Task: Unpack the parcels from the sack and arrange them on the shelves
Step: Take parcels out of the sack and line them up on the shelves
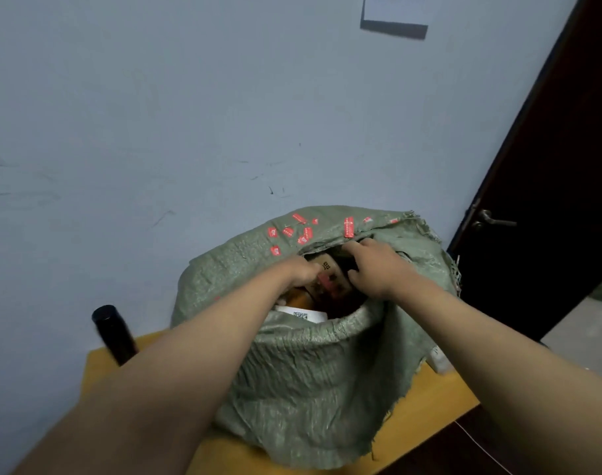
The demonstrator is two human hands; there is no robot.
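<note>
Reaching in: both hands are inside the mouth of the green woven sack (313, 389), which stands on the yellow surface (440, 402).
Left hand (301, 274): fingers curled on the left edge of a brown parcel (330, 277).
Right hand (375, 269): fingers curled over the parcel's right edge.
Parcel: between the hands, tilted, at the sack's opening.
Beside sack: black bottle (113, 334).

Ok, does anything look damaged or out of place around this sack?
The green sack has a frayed, ragged edge with loose threads on its right side. The black bottle beside it on the yellow table appears tilted. Nothing is spilled.
</note>
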